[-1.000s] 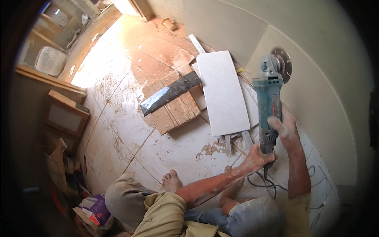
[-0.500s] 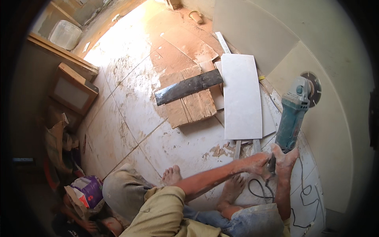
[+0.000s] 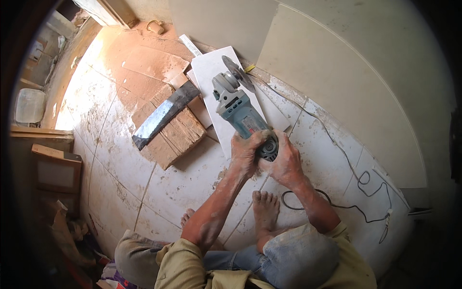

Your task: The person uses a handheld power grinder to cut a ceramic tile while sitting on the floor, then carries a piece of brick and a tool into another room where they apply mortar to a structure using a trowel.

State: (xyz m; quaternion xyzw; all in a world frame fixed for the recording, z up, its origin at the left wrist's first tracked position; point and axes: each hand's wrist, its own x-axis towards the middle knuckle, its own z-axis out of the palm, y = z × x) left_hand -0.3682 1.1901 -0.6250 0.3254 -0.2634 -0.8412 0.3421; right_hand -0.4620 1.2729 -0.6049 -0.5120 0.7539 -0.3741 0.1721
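Note:
My left hand (image 3: 244, 149) and my right hand (image 3: 284, 159) are both closed round the rear of a teal and grey angle grinder (image 3: 239, 113). Its thin cutting disc (image 3: 245, 79) stands on edge at the upper end, over a white rectangular tile (image 3: 214, 72) lying on another tile and pale strips. Left of the tile is a dusty brown grooved block (image 3: 178, 144), with a dark, shiny flat bar (image 3: 159, 116) lying across it. A black power cord (image 3: 332, 143) runs loosely over the floor on the right.
My bare feet (image 3: 264, 212) rest on the dusty tiled floor (image 3: 120, 192). Large beige panels (image 3: 337, 96) line the right side. Boxes (image 3: 55, 171) and bags lie along the left, beside a wooden threshold with a plastic container (image 3: 30, 106) beyond. A small pot (image 3: 155, 26) lies at the back.
The grinder and both my hands have moved from the right side to the middle, over the white tile, and the disc has tilted toward the upper left. My view has shifted too.

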